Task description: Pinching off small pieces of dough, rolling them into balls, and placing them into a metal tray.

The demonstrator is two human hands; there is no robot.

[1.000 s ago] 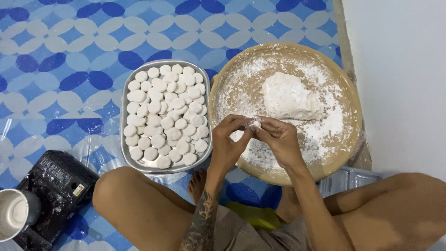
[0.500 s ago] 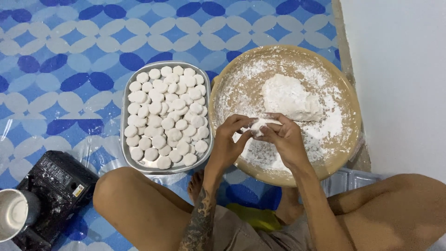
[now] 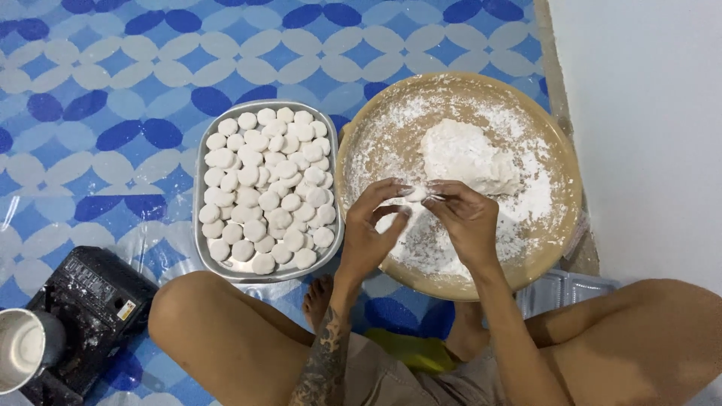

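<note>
My left hand and my right hand meet fingertip to fingertip over the near part of a round floured wooden tray. Between the fingertips they pinch a small piece of white dough. Just beyond the hands a large lump of white dough rests on the flour. To the left, a rectangular metal tray holds several small flat white dough discs, packed close together.
I sit cross-legged on a blue-and-white patterned mat, knees at either side. A black flour-dusted appliance and a metal cup stand at the bottom left. A white wall runs along the right. Clear plastic containers lie under the wooden tray.
Both hands have lifted slightly and moved a little toward the big dough lump, still working the small piece between the fingertips.
</note>
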